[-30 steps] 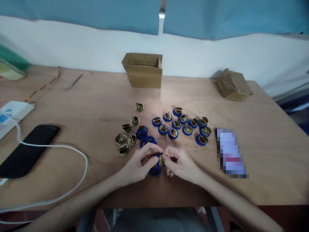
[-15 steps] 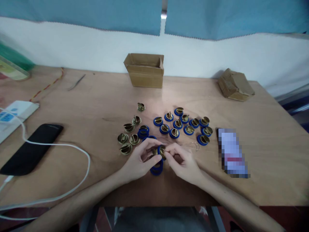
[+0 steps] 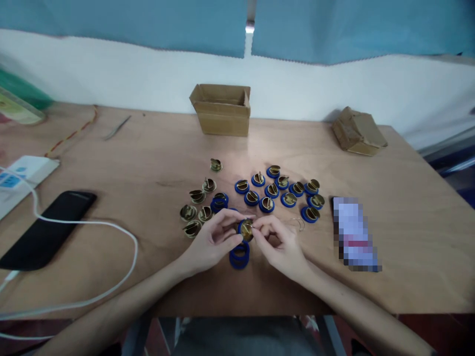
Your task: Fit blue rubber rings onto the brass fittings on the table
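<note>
Between my hands is a round brass-coloured metal piece point(image 3: 247, 229) with a blue ring round its edge. My left hand point(image 3: 214, 241) grips it from the left, thumb below and fingers above. My right hand point(image 3: 279, 245) is closed in a pinch at the piece's right side, fingertips touching it or something thin at its face. Loose blue rings point(image 3: 239, 255) lie just below. Left of my hands are several brass pieces point(image 3: 198, 196) without rings, their flaps tilted up. Another blue ring point(image 3: 219, 200) lies by them, partly over a brass piece. Several ringed brass pieces point(image 3: 267, 204) spread to the right.
An open cardboard box point(image 3: 224, 121) stands by the wall, with a crumpled carton point(image 3: 359, 132) at the back right. A lit phone point(image 3: 354, 235) lies right, a black phone point(image 3: 50, 230) left. A white cable point(image 3: 122, 228) loops beside the left arm. A thin wire point(image 3: 298, 224) lies near my right hand.
The held brass piece has turned so that more of its face shows, and it sits slightly further left. Both hands still hold it; the pieces on the table stay put.
</note>
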